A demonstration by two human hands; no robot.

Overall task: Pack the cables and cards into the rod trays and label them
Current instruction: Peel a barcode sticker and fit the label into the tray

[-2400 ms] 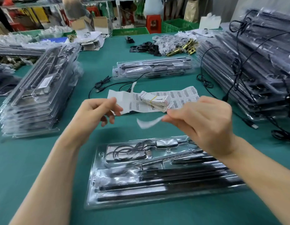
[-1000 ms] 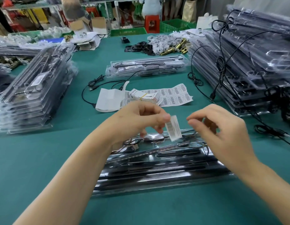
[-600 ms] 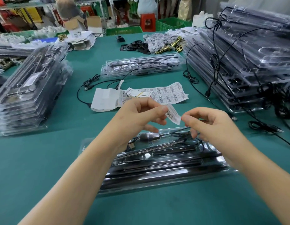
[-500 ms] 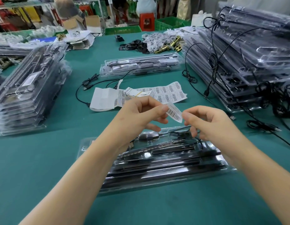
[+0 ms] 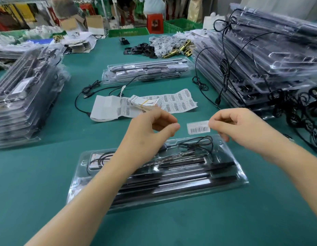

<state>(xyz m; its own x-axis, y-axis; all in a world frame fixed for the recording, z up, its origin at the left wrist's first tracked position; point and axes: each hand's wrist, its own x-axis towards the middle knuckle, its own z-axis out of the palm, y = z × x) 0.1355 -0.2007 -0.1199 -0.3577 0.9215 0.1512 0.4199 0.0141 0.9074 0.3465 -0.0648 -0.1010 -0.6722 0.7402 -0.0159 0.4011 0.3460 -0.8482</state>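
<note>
A clear plastic rod tray (image 5: pixel 230 176) lies on the green table in front of me, holding black rods and a coiled black cable (image 5: pixel 198 142). My right hand (image 5: pixel 237 128) pinches a small white barcode label (image 5: pixel 198 127) by its right end, above the tray's far edge. My left hand (image 5: pixel 150 132) hovers just left of the label, fingers curled, thumb and forefinger close together with nothing between them. A sheet of barcode labels (image 5: pixel 179 101) and a banded stack of cards (image 5: pixel 145 103) lie beyond my hands.
Tall stacks of packed trays stand at the left (image 5: pixel 24 96) and at the right (image 5: pixel 264 64). Two more trays (image 5: pixel 147 71) lie mid-table. Loose black cables (image 5: pixel 303 114) trail at the right and one (image 5: pixel 83 102) near the sheet. Brass fittings (image 5: pixel 179 50) sit farther back.
Both hands held the label together; now my left hand has let go and drawn slightly left, and the label hangs from my right hand alone, turned flat with its barcode facing me.
</note>
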